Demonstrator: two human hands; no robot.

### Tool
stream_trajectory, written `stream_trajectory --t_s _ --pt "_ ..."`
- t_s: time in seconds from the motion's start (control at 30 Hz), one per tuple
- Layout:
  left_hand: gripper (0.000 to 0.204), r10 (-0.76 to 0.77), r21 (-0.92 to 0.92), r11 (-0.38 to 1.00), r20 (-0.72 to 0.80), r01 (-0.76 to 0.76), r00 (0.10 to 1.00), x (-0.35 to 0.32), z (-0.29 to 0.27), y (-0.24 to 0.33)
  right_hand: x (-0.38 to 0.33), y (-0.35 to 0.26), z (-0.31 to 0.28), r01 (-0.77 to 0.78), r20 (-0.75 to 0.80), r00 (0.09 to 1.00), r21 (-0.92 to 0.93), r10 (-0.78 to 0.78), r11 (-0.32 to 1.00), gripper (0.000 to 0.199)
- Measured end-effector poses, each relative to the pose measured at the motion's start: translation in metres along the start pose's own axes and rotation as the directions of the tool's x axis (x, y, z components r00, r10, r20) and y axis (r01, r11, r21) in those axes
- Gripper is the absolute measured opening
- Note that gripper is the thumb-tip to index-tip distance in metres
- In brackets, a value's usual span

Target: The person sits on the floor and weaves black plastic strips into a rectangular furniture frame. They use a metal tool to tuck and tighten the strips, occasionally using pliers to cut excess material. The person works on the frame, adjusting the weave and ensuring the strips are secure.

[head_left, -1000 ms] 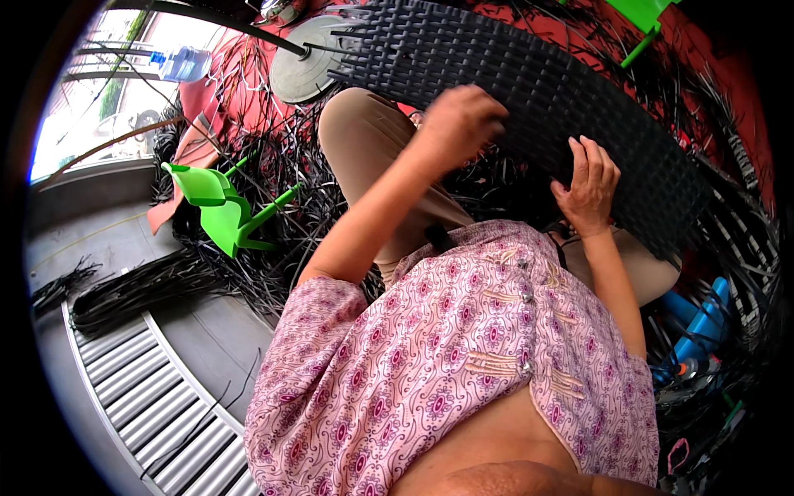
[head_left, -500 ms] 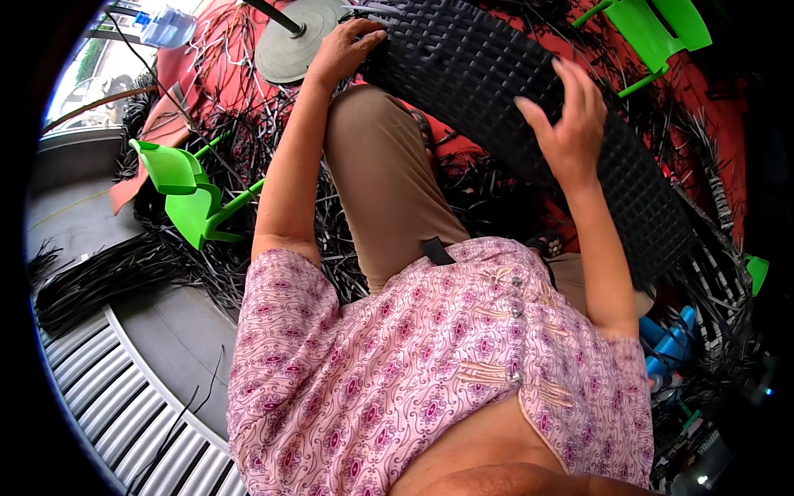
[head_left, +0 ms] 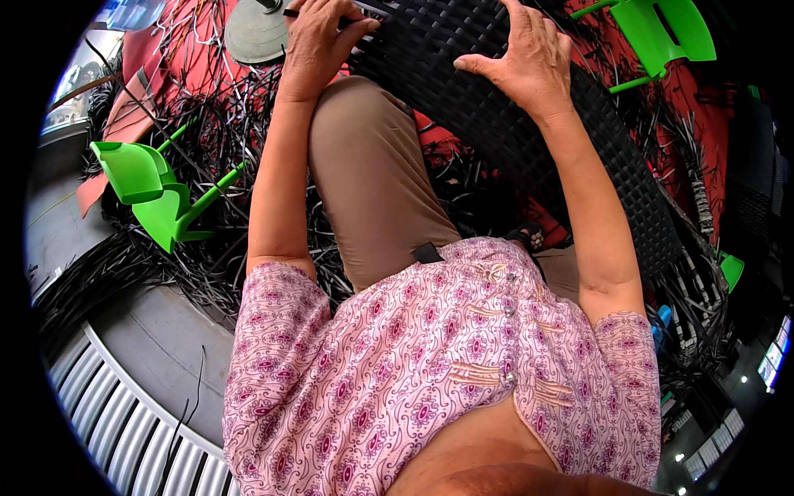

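Observation:
A black woven panel [head_left: 637,186] of flat plastic strips curves from the top middle down to the right, past my knee. At its upper left end, my left hand [head_left: 318,50] has its fingers closed around a thin black strip [head_left: 290,12], whose end sticks out on the hand's left. The thumb points toward the panel's edge, and part of this hand is close to the top of the picture. My right hand [head_left: 529,62] rests over the panel's upper part, its thumb spread away from the fingers. Nothing shows in that hand.
Loose black strips [head_left: 223,157] lie heaped on the red floor covering [head_left: 434,136]. A green plastic chair [head_left: 157,182] stands at left, another green chair [head_left: 662,37] at upper right. A round grey base [head_left: 252,37] with a pole is near the top. A slatted silver rack [head_left: 124,413] fills the lower left.
My left hand has moved slightly up and left and now grips a strip. My right hand has shifted up and left across the panel. The whole view has shifted a little.

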State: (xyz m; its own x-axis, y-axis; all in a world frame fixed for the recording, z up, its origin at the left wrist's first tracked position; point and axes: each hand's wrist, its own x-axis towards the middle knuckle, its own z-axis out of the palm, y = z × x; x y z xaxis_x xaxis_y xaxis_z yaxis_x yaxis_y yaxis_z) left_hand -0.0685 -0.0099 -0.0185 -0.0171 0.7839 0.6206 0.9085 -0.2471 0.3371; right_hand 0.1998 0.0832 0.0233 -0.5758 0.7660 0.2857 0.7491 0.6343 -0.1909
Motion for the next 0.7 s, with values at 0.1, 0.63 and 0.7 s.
stream_trajectory --t_s 0.1,0.63,0.7 --pt "0.018 0.087 0.114 0.99 -0.076 -0.078 0.993 0.006 -0.01 0.013 0.001 -0.003 -0.001 -0.014 0.018 1.0 -0.004 0.014 1.0 0.105" --pt "0.018 0.01 0.148 0.989 -0.105 0.006 0.994 -0.003 -0.013 0.016 0.0 -0.004 0.006 0.011 -0.041 0.999 -0.005 -0.011 1.0 0.097" --pt "0.021 -0.074 0.003 0.997 -0.073 0.075 0.995 -0.015 0.006 -0.012 0.0 -0.005 0.007 0.01 -0.039 0.999 -0.001 -0.01 1.0 0.097"
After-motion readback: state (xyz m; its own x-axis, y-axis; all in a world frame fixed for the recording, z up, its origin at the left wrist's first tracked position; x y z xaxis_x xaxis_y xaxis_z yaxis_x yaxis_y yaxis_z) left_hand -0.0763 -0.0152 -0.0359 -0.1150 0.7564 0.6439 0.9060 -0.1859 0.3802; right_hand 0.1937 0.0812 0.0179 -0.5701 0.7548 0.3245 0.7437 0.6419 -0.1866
